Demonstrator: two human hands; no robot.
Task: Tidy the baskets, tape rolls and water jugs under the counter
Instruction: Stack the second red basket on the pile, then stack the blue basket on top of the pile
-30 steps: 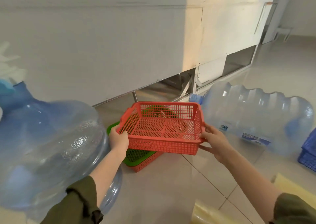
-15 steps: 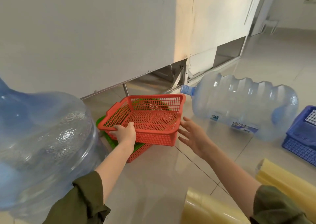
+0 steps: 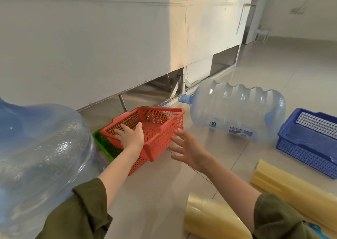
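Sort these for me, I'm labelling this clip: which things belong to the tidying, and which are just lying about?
Job: red basket, green basket, blue basket, jug on its side, jug near the left arm, tape rolls.
Lying about: metal leg, white cabinet.

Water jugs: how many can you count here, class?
2. One jug lies on its side right of the red basket; another jug looms at the near left. Others may be out of view.

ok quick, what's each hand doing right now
Left hand: on the near rim of the red basket, fingers over it; firm grip cannot be told.
Right hand: open, holding nothing.
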